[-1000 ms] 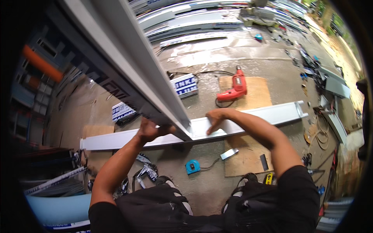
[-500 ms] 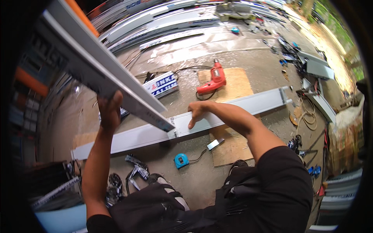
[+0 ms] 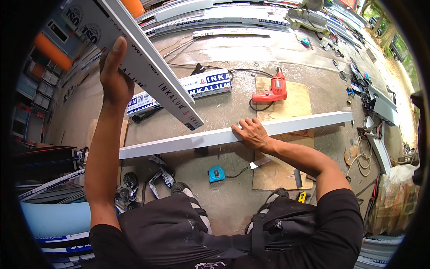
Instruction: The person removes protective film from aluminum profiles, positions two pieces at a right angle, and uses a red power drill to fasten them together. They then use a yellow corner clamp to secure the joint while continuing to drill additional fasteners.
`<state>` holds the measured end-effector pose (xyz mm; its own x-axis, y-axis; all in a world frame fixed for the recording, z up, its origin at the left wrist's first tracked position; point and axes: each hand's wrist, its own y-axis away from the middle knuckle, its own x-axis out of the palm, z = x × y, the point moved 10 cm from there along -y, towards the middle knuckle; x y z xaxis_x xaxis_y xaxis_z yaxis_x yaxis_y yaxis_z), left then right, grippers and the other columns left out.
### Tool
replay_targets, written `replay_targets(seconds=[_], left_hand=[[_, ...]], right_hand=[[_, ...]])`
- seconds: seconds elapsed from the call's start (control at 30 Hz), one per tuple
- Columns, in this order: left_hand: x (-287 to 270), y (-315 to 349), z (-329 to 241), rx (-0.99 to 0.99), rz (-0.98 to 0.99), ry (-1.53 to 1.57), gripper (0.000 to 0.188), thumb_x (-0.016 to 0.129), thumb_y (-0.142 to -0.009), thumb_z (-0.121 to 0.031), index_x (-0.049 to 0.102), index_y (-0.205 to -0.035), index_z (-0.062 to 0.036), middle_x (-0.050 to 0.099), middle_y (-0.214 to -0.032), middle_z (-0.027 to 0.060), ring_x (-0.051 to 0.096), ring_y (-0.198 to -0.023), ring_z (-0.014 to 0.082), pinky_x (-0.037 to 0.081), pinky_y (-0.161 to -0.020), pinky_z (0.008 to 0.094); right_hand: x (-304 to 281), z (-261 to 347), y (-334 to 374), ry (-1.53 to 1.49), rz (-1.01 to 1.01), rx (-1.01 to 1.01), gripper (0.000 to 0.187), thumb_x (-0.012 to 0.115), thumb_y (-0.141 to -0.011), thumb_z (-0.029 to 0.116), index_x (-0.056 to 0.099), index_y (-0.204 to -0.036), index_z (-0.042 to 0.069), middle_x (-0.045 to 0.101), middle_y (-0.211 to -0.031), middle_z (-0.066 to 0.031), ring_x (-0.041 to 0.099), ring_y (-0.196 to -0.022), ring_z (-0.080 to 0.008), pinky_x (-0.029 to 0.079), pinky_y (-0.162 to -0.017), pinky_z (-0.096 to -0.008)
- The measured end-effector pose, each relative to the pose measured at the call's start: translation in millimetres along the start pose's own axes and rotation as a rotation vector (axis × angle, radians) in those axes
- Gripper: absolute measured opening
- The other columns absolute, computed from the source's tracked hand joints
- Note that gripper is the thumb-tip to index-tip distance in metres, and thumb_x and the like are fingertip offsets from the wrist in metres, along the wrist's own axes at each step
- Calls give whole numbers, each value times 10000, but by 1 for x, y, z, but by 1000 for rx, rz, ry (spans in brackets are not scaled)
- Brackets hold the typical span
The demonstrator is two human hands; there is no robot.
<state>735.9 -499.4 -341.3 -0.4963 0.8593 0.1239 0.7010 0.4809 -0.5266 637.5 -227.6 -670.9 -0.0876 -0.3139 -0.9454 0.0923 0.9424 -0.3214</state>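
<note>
My left hand (image 3: pixel 117 74) grips a long grey aluminium profile (image 3: pixel 163 87) covered with printed film. That profile slants from the upper left down to the middle; my thumb lies on its near face and the other fingers are mostly hidden. A second long, pale aluminium profile (image 3: pixel 179 144) lies across in front of me, a narrow side facing up. My right hand (image 3: pixel 253 133) is closed over its middle, fingers bent over the far edge. The lower end of the slanted profile appears just beyond the lying one; whether they touch I cannot tell.
A red power drill (image 3: pixel 274 91) rests on a plywood sheet (image 3: pixel 298 98) beyond the lying profile. Nearer me are a blue tape measure (image 3: pixel 217 174), a small metal piece (image 3: pixel 260 162) and a yellow tool (image 3: pixel 303 196). Film-wrapped profiles (image 3: pixel 210 85) lie behind; coiled cable (image 3: pixel 365 154) is at right.
The lying profile has been turned from its broad, channelled face to a narrow side. My left hand has raised the slanted profile slightly. My right hand now closes over the lying one.
</note>
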Motion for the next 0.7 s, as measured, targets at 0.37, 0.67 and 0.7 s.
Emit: replay_targets(seconds=[0.37, 0.67, 0.7], left_hand=[[-12, 3, 2, 10, -60, -38, 414, 581, -1029, -438, 645, -1183, -59, 697, -967, 71, 702, -872, 159, 566, -785, 308], [4, 4, 16, -10, -85, -48, 385, 644, -1002, -417, 638, -1158, -65, 671, -946, 58, 682, -871, 165, 557, -802, 322], [5, 4, 20, -32, -88, -36, 381, 696, -957, -414, 646, -1126, -77, 652, -937, 45, 646, -891, 161, 513, -835, 328]], right_hand=[[-1, 30, 29, 96, -134, -30, 401, 607, -897, 195, 577, -1296, 203, 529, -959, -54, 546, -863, -203, 407, -746, -384], [-9, 60, 62, -20, -119, -110, 574, 621, -912, 203, 531, -1478, 244, 581, -1188, -132, 568, -1103, -275, 426, -832, -433], [-7, 62, 65, -7, -104, -108, 580, 621, -914, 204, 524, -1484, 247, 577, -1197, -138, 566, -1107, -280, 430, -843, -446]])
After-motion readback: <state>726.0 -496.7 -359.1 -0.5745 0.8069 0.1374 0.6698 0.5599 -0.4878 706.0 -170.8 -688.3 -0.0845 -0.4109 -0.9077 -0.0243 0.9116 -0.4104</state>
